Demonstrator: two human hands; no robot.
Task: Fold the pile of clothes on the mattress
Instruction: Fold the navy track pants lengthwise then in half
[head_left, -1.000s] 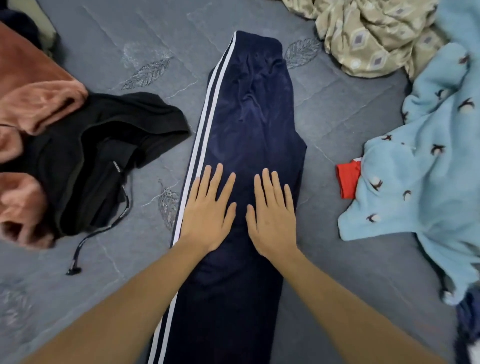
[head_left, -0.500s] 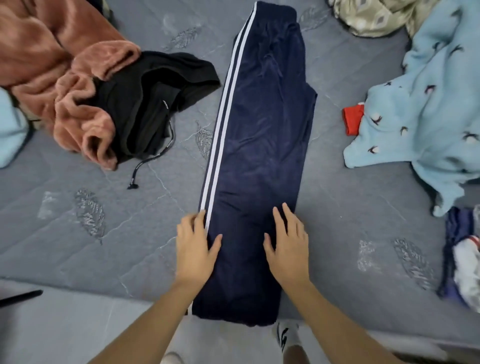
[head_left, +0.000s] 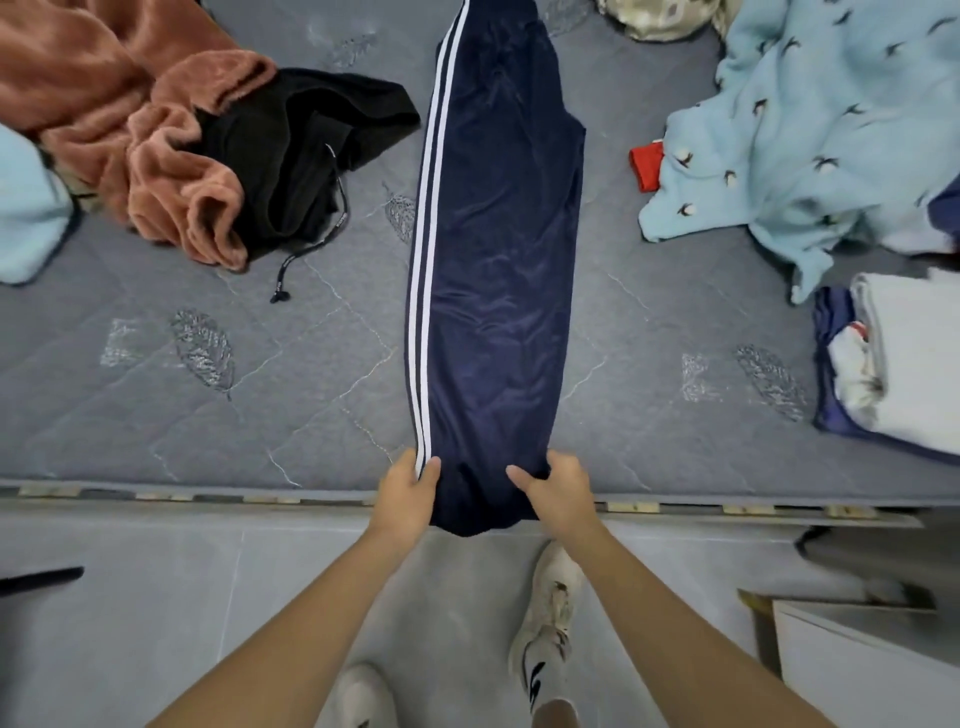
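at the near edge of the mattress (head_left: 156, 415) we are gripping the cuff end of the navy track pants (head_left: 493, 270) with both hands. our left hand (head_left: 408, 493) is pinching the side with the two white stripes, thumb on top and fingers curled under the cloth. our right hand (head_left: 558, 491) is clamping the plain side the same way, thumb lying over the fabric. the pants are lying folded leg on leg, running straight away from us across the grey quilting, their hem hanging just over the edge. to the left a black garment (head_left: 291, 150) is lying against a pink fleece (head_left: 130, 119). to the right a light blue fleece (head_left: 805, 130) is sprawling beside a folded stack (head_left: 904, 358).
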